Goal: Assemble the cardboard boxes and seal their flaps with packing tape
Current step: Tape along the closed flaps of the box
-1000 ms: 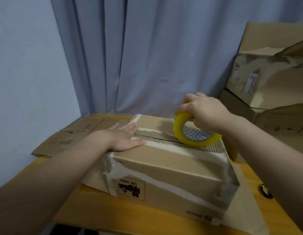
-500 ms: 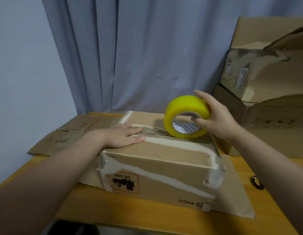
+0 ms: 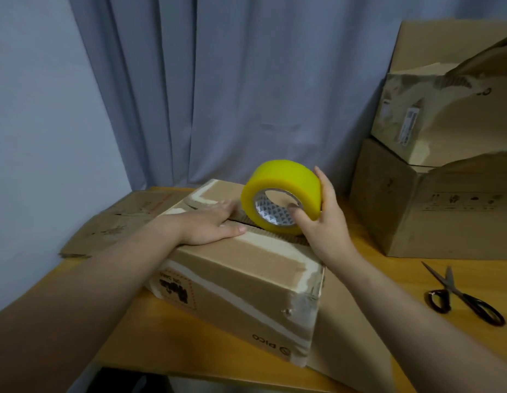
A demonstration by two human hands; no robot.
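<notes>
On the table (image 3: pixel 127 344), nearest me, box (image 3: pixel 241 282) sits closed on a flat cardboard sheet (image 3: pixel 349 324). Its long axis runs diagonally, far-left to near-right. Top seam follows that axis. "PICO" print on the near face reads upside down from my side.

Left hand (image 3: pixel 207 225): flat, palm down on the box top at the left end, fingers straight, pointing toward the tape. It presses the flaps across the seam and is not curled round anything.

Tape (image 3: pixel 286 180): yellow roll standing on edge on the seam, about mid-length of the box, just right of the left fingertips. Core opening faces me.

Right hand (image 3: pixel 329 225): grasping the roll, thumb hooked inside the core, fingers up along the far side face.

Scissors (image 3: pixel 462 296) lie on the table right of the box, well apart, black handles toward me, tips pointing away.

Left of the box, flattened cardboard (image 3: pixel 119 222) lies against the wall (image 3: pixel 33 137). Far right, two stacked boxes (image 3: pixel 434 211), the top one torn and tilted. Curtain (image 3: pixel 232 95) behind everything.
</notes>
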